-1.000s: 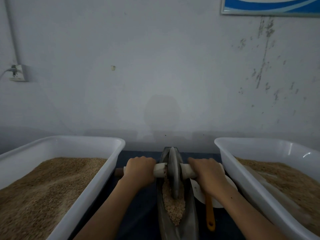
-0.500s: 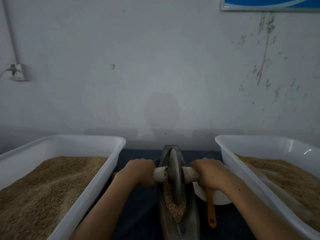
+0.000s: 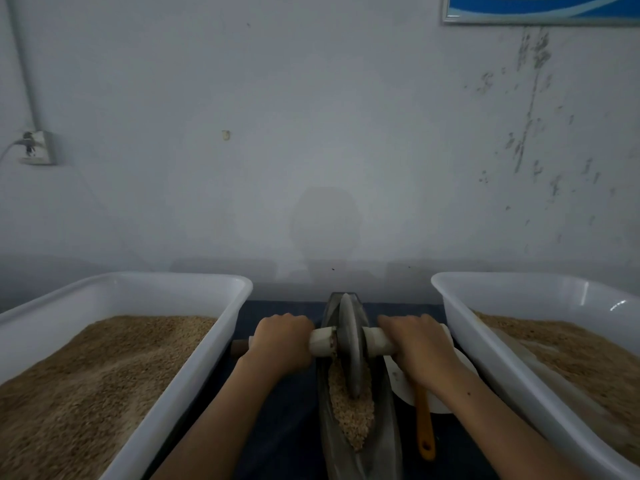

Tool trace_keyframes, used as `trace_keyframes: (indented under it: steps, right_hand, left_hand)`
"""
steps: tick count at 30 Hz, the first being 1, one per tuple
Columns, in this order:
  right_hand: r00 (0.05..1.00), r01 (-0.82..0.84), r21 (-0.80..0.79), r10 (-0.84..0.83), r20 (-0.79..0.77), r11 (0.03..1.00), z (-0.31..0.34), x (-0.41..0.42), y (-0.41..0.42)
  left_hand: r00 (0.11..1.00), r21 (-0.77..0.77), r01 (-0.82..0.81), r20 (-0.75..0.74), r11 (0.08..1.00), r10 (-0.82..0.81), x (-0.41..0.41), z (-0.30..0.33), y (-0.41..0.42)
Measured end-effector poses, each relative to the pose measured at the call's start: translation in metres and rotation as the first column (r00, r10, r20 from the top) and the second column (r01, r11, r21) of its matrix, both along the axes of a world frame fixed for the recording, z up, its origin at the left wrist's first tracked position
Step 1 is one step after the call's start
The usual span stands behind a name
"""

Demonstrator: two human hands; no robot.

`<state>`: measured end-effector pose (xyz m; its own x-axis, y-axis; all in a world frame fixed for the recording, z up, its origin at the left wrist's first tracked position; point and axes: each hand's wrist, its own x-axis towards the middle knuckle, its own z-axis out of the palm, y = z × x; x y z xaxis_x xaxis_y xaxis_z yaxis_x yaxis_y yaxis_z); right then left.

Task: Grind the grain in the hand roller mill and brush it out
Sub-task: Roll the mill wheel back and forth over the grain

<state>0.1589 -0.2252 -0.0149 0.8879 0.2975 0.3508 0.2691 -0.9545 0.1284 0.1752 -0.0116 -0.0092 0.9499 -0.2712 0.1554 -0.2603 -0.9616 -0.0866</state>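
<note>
Grey scuffed wall (image 3: 311, 133) behind, dark blue table (image 3: 284, 427) w/ two white tubs of grain, left tub (image 3: 180, 382) & right tub (image 3: 491, 355), either side. I've got the left hand (image 3: 281, 342) and right hand (image 3: 417, 348) both wrapped round the axle handle (image 3: 322, 341) of the roller wheel (image 3: 349, 344), which sits upright in the metal trough (image 3: 384, 445) btwn the tubs. Grain in trough (image 3: 351, 410) is piled on the near side of the wheel, orange-handled brush (image 3: 424, 424) lies just right of it

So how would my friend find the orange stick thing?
Start at the big white tub on the right, then look just left of it, beside the grey grinding trough. The orange handle lies there under the right hand. Nothing else nearby is orange.
</note>
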Motion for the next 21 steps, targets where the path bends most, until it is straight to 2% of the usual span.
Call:
trace_keyframes:
  steps: [7,11,16,21]
  right_hand:
    - [0.97,0.021,-0.063,-0.036,-0.24,0.998,0.016,-0.002,0.0]
    - [0.952,0.02,-0.096,-0.048,-0.302,0.995,0.019,-0.003,-0.002]
    - [0.973,0.039,-0.022,-0.043,-0.225,0.999,0.013,-0.003,0.0]
    - [0.999,0.047,0.01,-0.047,-0.015,0.999,0.002,-0.004,0.004]
  left_hand:
    - [0.984,-0.001,0.018,-0.18,1.0,-0.018,-0.001,0.006,0.0]
    - [0.971,-0.012,0.029,-0.237,0.999,-0.031,-0.002,0.007,0.002]
    - [0.992,0.008,0.01,-0.123,1.0,-0.009,-0.002,0.006,-0.001]
    - [0.999,-0.015,-0.012,0.037,1.0,0.013,-0.001,0.0,-0.003]
